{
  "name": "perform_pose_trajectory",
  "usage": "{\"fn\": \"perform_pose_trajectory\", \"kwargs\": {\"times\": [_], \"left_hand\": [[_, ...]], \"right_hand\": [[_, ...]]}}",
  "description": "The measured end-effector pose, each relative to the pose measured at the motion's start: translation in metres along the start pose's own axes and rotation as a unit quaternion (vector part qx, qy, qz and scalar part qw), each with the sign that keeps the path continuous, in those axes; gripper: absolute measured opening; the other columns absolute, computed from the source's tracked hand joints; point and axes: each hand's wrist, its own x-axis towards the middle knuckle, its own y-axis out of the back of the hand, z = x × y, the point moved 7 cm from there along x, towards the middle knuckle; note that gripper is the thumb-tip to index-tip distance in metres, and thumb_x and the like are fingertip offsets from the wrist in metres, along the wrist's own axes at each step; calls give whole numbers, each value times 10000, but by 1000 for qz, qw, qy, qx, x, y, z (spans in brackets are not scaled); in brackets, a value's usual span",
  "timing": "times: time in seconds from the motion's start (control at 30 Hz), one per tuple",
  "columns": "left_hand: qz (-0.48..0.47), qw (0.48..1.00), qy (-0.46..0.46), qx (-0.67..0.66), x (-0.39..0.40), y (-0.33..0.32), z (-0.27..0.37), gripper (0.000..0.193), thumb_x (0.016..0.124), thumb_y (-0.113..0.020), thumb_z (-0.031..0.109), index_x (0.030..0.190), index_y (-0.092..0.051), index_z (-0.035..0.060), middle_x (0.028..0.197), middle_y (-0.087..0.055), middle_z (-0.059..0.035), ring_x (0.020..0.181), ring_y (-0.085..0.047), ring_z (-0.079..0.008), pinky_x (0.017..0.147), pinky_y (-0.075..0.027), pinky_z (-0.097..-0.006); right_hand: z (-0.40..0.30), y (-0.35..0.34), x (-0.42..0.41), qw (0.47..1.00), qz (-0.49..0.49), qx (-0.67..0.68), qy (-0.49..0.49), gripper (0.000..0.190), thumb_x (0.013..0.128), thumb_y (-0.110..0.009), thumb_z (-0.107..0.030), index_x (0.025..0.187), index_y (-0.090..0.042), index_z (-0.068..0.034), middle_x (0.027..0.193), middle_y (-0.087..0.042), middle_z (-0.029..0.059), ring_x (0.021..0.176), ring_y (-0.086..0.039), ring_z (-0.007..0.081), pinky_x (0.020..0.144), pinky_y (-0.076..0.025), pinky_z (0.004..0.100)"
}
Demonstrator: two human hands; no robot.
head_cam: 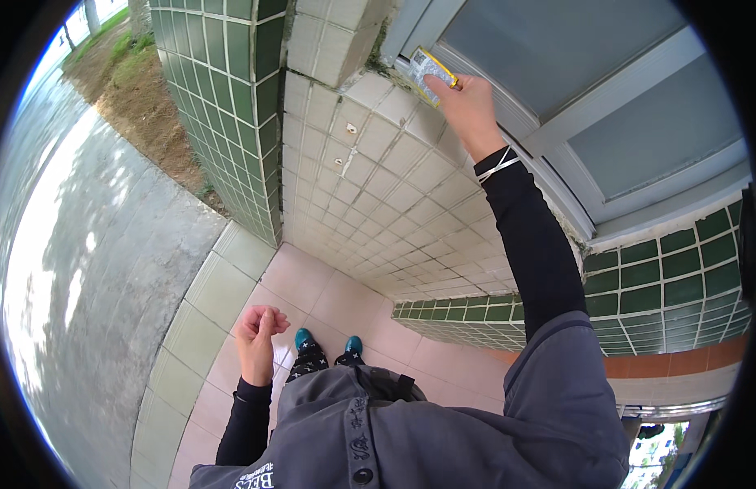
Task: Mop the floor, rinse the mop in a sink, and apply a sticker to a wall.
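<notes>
My right hand (pixel 472 107) reaches out to a window and grips a small flat packet (pixel 422 72). The packet has yellow edges and a pale face with print and a square code. Thumb on top, I hold it over the ledge (pixel 378 95) by the lower corner of the window frame (pixel 518 119). A thin white band (pixel 499 165) is looped around my right cuff. Lower down, my left hand (pixel 258 336) hangs in front of me over the floor, its fingers curled in. Nothing shows in it.
Beige wall tiles (pixel 378 183), some chipped, run below the window. A green-tiled pillar (pixel 225 91) stands on the left. Beyond a pale tiled edge (pixel 188 330) lies grey pavement (pixel 121 244). My feet in teal shoes (pixel 303 336) stand on pink floor tiles (pixel 347 299).
</notes>
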Motion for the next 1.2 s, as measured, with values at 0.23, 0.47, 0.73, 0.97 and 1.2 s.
{"fn": "perform_pose_trajectory", "kwargs": {"times": [0.23, 0.47, 0.73, 0.97, 1.2], "left_hand": [[32, 999, -4, -15, -3, 22, -2, 178, 879, -481, 163, 840, -542, 0, 734, -577, -59, 650, -559, -126, 618, -452, -239], [46, 999, 11, -13, 2, 31, -11, 187, 880, -481, 164, 838, -547, -6, 731, -579, -60, 639, -560, -127, 615, -456, -239], [18, 1000, 3, -13, 10, 11, -3, 183, 878, -486, 161, 842, -553, -5, 730, -579, -56, 643, -557, -122, 615, -450, -231], [28, 999, 14, 2, 4, 24, -11, 186, 877, -475, 180, 835, -545, 13, 740, -581, -51, 641, -562, -121, 613, -454, -231], [43, 999, 18, -13, 6, 28, -11, 186, 876, -485, 164, 827, -551, -3, 728, -579, -57, 641, -558, -123, 614, -451, -233]], "right_hand": [[-13, -17, 16, 998, -30, -40, 50, 312, 716, -634, -240, 661, -597, 65, 445, -444, 42, 409, -373, 92, 401, -325, 284], [4, -12, 8, 996, -65, -45, 34, 306, 717, -637, -246, 677, -617, 57, 452, -453, 41, 426, -388, 86, 407, -329, 284], [13, -30, 21, 997, -67, -35, 21, 307, 709, -643, -264, 679, -627, 42, 466, -491, 66, 422, -424, 127, 448, -378, 297], [14, -33, 23, 997, -74, -15, 23, 340, 687, -654, -292, 694, -626, 47, 477, -494, 83, 449, -443, 143, 479, -398, 303], [14, -10, -2, 977, -149, -150, -36, 347, 686, -666, -266, 712, -620, 78, 547, -546, 63, 494, -458, 107, 483, -390, 275]]}}
